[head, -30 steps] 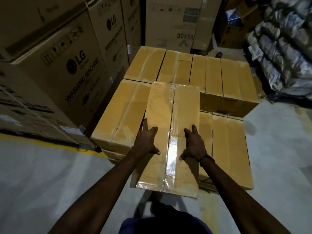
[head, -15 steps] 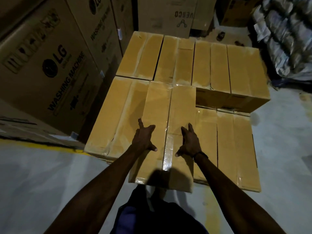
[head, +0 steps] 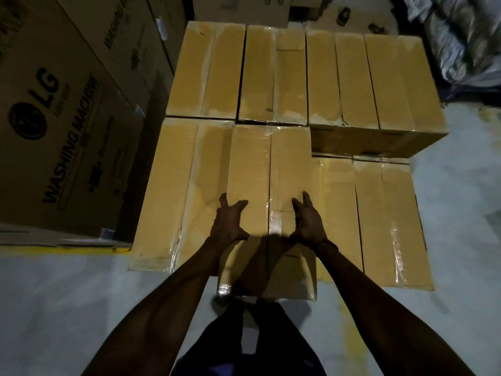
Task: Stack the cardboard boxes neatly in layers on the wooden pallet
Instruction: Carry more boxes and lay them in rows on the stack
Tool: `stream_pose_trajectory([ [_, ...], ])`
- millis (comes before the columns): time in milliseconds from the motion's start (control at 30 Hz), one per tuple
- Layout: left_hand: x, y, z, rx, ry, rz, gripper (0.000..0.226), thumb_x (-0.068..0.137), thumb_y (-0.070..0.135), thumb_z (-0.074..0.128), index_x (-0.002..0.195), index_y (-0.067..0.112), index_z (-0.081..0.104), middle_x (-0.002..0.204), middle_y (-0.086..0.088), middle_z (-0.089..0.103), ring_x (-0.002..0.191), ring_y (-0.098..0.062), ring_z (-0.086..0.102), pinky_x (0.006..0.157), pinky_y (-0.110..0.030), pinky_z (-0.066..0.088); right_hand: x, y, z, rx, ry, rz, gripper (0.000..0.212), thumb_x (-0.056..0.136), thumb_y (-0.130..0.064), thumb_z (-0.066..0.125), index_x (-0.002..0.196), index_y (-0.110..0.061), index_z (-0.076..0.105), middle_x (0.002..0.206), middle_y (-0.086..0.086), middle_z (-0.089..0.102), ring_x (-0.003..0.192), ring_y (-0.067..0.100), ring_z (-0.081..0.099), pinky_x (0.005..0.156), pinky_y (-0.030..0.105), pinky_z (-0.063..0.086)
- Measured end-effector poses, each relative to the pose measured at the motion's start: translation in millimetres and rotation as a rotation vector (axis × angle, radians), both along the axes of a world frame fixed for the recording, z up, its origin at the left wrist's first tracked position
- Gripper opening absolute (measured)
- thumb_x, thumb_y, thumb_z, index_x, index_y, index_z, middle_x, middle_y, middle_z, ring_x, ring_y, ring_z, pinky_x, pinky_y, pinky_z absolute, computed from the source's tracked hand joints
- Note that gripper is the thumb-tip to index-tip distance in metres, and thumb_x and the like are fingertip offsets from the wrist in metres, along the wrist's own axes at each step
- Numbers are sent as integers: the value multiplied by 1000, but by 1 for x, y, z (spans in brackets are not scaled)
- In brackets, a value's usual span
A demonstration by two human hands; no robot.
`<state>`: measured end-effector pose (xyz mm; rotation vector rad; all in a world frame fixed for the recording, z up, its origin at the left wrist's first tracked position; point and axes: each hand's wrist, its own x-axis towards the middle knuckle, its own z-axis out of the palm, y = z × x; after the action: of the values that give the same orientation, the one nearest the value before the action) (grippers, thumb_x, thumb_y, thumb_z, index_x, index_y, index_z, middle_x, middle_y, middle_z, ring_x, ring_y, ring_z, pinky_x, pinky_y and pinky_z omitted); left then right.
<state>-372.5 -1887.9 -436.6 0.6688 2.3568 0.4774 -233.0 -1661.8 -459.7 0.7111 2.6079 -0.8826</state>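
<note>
Both palms flat, left hand [head: 229,222] and right hand [head: 307,221], on taped box [head: 271,169], near end overhanging; next, shove forward flush.

A warehouse: concrete floor [head: 67,299], stacked washing-machine cartons [head: 59,147] and taped cardboard boxes [head: 339,77].

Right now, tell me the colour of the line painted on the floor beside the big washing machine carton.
Yellow painted floor line, clearest in the head view.

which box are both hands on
The middle front box, under the left hand and right hand; alone, its near end overhangs the stack.
</note>
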Motion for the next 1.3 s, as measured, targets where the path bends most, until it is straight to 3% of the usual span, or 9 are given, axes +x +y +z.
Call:
stream_pose_trajectory([
  [133,-13,2,-7,-27,20,-32,123,52,44,101,156,27,38,163,-21,8,140,-53,31,116,-59,35,-8,6,-11,-3,15,-8,130,49,-39,97,157,-8,33,170,17,7,134,44,50,105,60,46],
  [333,-30,6,-21,-110,41,-71,117,61,55,92,158,34,30,165,-14,7,144,-53,12,108,-75,29,-19,11,-22,4,56,-13,123,59,-54,89,158,-9,32,171,16,6,134,43,51,107,60,45],
  [500,-32,10,-34,-136,77,-76,108,71,52,87,157,35,25,167,-10,3,143,-56,11,105,-78,29,-28,18,-33,42,38,3,105,74,-33,90,158,-9,32,171,15,6,133,40,52,107,59,46],
  [733,-27,12,-42,-152,124,-78,98,80,47,83,157,27,27,167,-11,-2,144,-55,7,105,-76,33,-33,24,-48,85,-1,47,95,81,-31,87,156,-6,36,168,23,14,128,44,57,102,52,53],
  [867,-28,11,-47,-187,143,-112,95,84,43,81,159,28,23,167,-12,-5,145,-54,7,105,-75,35,-34,27,-47,78,-51,120,98,86,-29,82,160,-5,23,168,26,1,142,45,42,108,60,43],
  [967,-21,4,-46,-202,139,-131,91,90,38,77,160,27,21,169,-13,-7,150,-54,2,111,-73,32,-29,19,-38,107,-109,161,98,91,-41,74,161,-5,16,167,28,-3,146,42,35,115,60,29],
  [1100,1,-21,-44,-154,113,-133,86,93,32,73,162,27,22,171,-11,-7,154,-48,-4,117,-69,28,-5,0,-30,105,-131,170,90,97,-51,63,160,-6,17,168,27,-3,143,40,41,118,60,20],
  [1300,43,-70,-48,-93,88,-126,87,91,32,76,161,31,25,172,-7,-3,156,-42,-1,117,-67,30,53,-33,-28,92,-157,192,87,97,-58,57,160,-10,21,167,28,2,137,38,48,120,59,21],
])
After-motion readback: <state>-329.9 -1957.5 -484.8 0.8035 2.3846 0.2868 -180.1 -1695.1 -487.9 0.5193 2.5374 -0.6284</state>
